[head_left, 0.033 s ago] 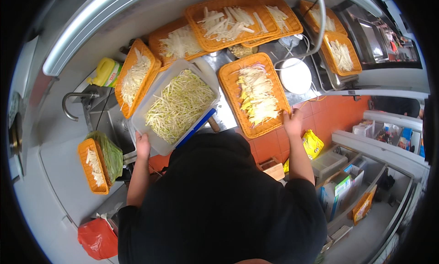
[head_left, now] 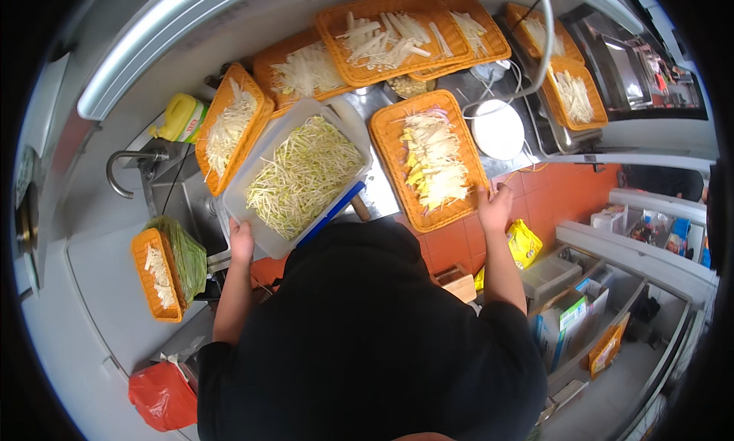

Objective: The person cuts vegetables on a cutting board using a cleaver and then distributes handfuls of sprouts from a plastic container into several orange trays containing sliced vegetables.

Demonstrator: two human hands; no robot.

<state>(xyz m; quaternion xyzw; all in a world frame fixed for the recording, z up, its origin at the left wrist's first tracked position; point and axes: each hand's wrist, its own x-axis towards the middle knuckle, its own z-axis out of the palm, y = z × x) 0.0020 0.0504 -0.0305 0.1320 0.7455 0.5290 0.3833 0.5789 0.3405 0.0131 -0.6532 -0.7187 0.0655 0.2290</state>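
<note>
While left hand (head_left: 241, 241) grips sprout tub (head_left: 267, 244), right hand (head_left: 495, 205) grasps orange basket (head_left: 391, 139), steel counter (head_left: 380, 194) between their edges

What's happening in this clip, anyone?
A person in black stands at a kitchen counter with both hands at work. The left hand holds the near left corner of a plastic tub filled with bean sprouts. The right hand is at the near right corner of an orange basket of pale, stringy food; its exact grip is hard to see. More orange baskets of pale food stand behind.
</note>
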